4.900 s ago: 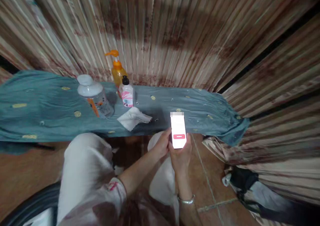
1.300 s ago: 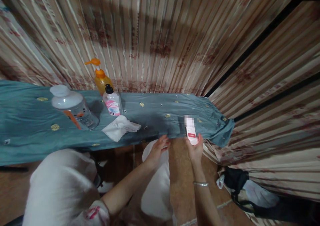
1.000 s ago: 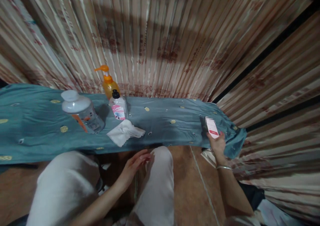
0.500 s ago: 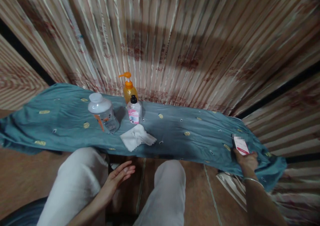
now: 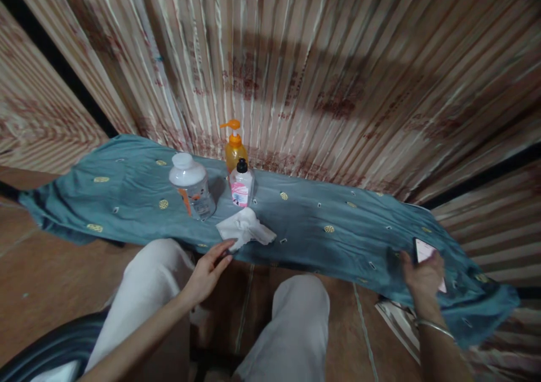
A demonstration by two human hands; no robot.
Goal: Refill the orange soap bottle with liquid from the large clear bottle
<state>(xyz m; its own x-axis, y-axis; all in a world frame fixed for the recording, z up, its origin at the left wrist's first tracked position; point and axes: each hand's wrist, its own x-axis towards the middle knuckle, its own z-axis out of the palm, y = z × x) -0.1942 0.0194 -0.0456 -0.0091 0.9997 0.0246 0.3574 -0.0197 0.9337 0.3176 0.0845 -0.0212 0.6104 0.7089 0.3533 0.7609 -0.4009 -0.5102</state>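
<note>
My left hand [image 5: 208, 274] reaches to the table's front edge, thumb and fingers apart. Its fingertips are at the near corner of a crumpled white cloth [image 5: 247, 224] and seem to touch it. My right hand [image 5: 426, 275], with a bangle at the wrist, is over a phone [image 5: 424, 250] lying at the right end of the table. The thumb is spread to the left of the phone, and the hand hides its middle. Behind the cloth stand a clear bottle with a black cap and pink label [image 5: 241, 189] and an orange pump bottle [image 5: 235, 151].
A large clear jar with a white lid [image 5: 192, 187] stands left of the bottles. Under everything is a green pineapple-print cloth [image 5: 304, 218] over the narrow table. A pleated curtain [image 5: 274, 78] rises behind. My knees [image 5: 301, 303] are close to the front edge.
My left hand has moved up and forward to the white cloth's corner. My right hand has shifted over the phone, its thumb now off to the side. The view has turned slightly.
</note>
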